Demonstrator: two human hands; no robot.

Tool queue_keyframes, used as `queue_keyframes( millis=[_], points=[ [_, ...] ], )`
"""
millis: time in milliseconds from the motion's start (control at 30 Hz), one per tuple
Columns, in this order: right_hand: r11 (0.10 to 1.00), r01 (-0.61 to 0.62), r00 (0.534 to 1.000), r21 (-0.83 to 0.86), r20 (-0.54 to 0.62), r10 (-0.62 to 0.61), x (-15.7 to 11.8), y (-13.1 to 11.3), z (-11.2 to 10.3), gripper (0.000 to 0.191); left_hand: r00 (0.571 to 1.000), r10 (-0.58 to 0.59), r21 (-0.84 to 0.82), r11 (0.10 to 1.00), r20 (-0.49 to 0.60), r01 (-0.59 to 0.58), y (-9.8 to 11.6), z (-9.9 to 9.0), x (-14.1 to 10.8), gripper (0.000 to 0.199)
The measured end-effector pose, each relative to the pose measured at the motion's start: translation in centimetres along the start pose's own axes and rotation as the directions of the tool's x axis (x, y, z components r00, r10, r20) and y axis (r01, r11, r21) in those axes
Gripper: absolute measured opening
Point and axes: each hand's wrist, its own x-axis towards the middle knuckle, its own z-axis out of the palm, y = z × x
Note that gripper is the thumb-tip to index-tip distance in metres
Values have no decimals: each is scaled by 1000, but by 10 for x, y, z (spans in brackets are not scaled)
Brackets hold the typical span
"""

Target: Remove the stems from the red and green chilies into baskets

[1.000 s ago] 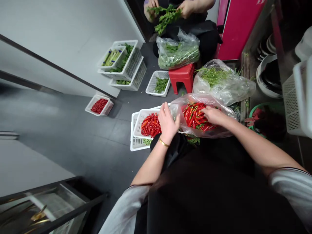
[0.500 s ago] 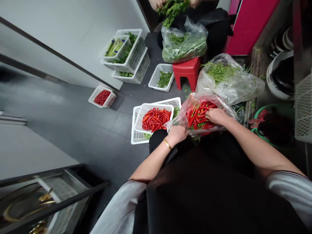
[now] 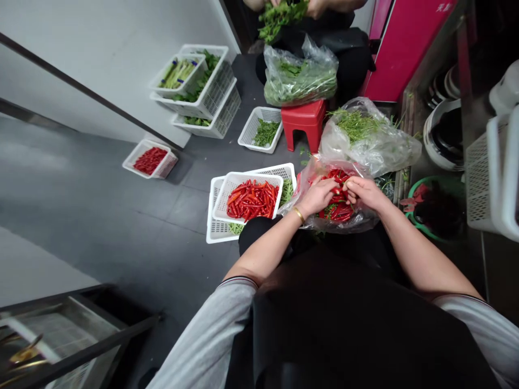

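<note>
A clear plastic bag (image 3: 363,221) of red chilies (image 3: 341,212) lies open at my lap. Over the chilies, my left hand (image 3: 319,195) has its fingers closed on a red chili. Beside it my right hand (image 3: 360,192) is pinched, its fingertips near the left fingers; what it holds is too small to make out. To the left, a white basket (image 3: 219,208) holds a heap of red chilies (image 3: 252,200). It rests on a larger white basket (image 3: 213,232) with green pods in it.
Ahead, a red stool (image 3: 303,121) bears a bag of greens (image 3: 300,81); a person's hands (image 3: 318,7) hold leaves behind it. Another bag of greens (image 3: 375,146) lies right of the stool. White baskets (image 3: 221,108) are stacked at the back left. A green tub (image 3: 413,216) stands right.
My left hand has let go of the bag's edge and moved right, in over the chilies. My right hand has lifted a little and is now pinched near it. The view has shifted slightly.
</note>
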Motion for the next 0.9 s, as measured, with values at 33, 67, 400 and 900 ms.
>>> queue_keyframes(
  millis=[33,67,400,900],
  points=[
    [995,-12,1000,-101,-19,10,-1,3,5,41,995,-38,-93,995,-91,29,0,-4,-3,13],
    [973,-21,1000,-229,-10,19,0,5,11,36,978,-80,-184,982,-192,44,-1,-9,-5,12],
    [639,186,946,-746,313,90,19,-23,-7,40,979,206,266,943,6,-200,-26,12,-16,50],
    [980,-14,1000,201,14,11,17,-28,-8,64,979,175,175,966,100,-191,-12,-9,7,38]
  ],
)
